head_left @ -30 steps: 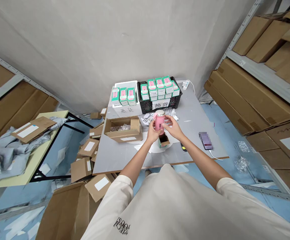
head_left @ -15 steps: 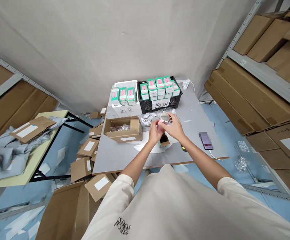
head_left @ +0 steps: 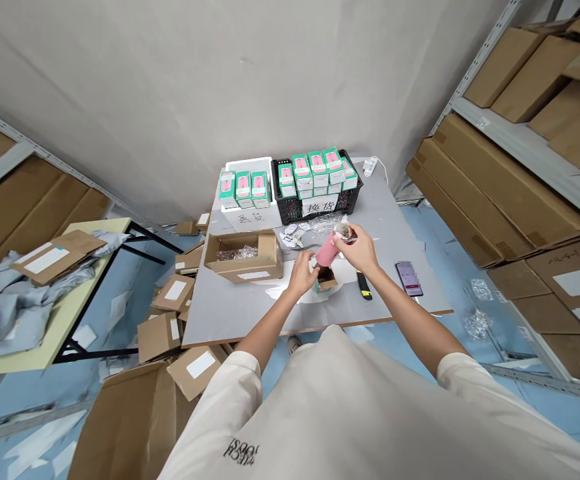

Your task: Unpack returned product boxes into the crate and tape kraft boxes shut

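My right hand (head_left: 360, 249) is closed around the upper end of a pink tumbler (head_left: 327, 251). The tumbler is tilted, its shiny round end up by my fingers and its lower end over the mouth of a small open box (head_left: 326, 285). That box has green sides and a brown inside, and stands on the grey table (head_left: 230, 310). My left hand (head_left: 301, 272) is at the box's left upper edge, thumb and fingers curled at a raised flap. A black and yellow box cutter (head_left: 364, 285) lies right of the box.
Behind are a white bin (head_left: 250, 219) and a black crate (head_left: 297, 209) with green and pink boxes. An open carton (head_left: 245, 270) holds clear wrap. A phone (head_left: 409, 278) lies at right. Cartons (head_left: 160, 339) crowd the floor left; shelves (head_left: 500, 120) flank the table.
The pink tumbler has turned from end-up between both hands to a slant over the small box. My left hand has left it and come to the box edge. The box cutter is now uncovered.
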A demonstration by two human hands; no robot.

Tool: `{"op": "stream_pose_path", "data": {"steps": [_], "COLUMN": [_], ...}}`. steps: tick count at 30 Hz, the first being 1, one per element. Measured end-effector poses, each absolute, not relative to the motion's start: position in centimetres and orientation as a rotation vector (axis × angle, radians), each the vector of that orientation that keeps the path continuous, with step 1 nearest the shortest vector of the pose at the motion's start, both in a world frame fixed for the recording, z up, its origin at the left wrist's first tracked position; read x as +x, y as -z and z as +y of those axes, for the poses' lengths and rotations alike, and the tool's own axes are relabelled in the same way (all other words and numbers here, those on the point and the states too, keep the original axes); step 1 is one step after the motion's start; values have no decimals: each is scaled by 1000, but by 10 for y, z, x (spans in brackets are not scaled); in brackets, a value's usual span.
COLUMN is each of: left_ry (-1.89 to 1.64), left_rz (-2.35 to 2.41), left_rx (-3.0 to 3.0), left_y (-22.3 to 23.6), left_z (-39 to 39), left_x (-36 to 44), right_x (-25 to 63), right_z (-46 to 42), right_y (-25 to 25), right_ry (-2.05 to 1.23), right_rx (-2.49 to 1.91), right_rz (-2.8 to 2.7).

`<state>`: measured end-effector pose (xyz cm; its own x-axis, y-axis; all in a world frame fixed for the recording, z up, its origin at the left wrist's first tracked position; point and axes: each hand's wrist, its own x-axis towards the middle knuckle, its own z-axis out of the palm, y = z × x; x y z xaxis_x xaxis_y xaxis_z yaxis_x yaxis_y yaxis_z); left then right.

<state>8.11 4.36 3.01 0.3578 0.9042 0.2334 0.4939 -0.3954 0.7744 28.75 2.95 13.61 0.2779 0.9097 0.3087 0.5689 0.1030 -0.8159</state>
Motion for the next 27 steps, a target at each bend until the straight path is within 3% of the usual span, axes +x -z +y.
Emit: {"op": "stream_pose_path", "data": {"steps": [15,27], "left_ry": [-772,-764], "left_rz": [1297,1338], "left_rx": [1884,1788], "left_y": [16,23], "left_z": [39,49], "left_x": [69,69], "right_x": [278,281], "right_z": [22,20], "right_y": [-127,-108], "right_ry": [-498,-542], "right_rx": [-1590,-1638], "right_rz": [-1477,-1551]}}
